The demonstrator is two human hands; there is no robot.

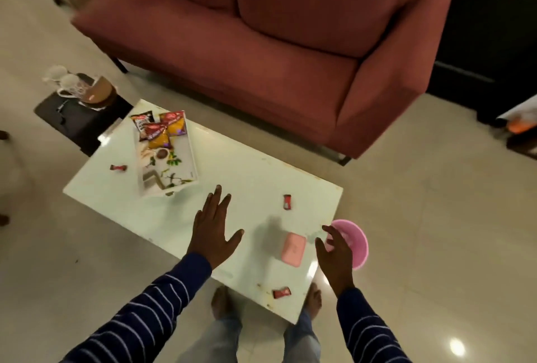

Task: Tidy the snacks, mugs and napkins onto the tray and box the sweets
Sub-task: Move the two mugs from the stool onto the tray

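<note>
**Sweets still scattered, box lid off, both hands empty**

Three small red-wrapped sweets lie loose on the glossy white rectangular coffee table [232, 176]: one near the far left edge [118, 167], one toward the right side [287, 202], one at the near edge [282, 293]. The flat pink rectangular lid [293, 249] rests on the table between the hands, just beside the round pink plastic box [353, 242], which sits at the table's right corner, partly over the edge.

The white floral-printed rectangular tray [171, 171] stands at the far left with three red-and-yellow snack packets [159, 130] piled at its far end. White mugs [65, 82] wait on a dark side table [75, 116] well apart from the tray. No napkins are clearly visible.

The left hand [213, 233] hovers flat over the table, fingers straight and spread, holding nothing. The right hand [334, 249] reaches toward the pink box, fingers loosely curled and apart, gripping nothing yet.

The chief risk appears to be the box: perched at the corner, a careless nudge from the right hand could tip it to the floor. The sweet at the near edge could likewise be brushed off by a sleeve.
</note>
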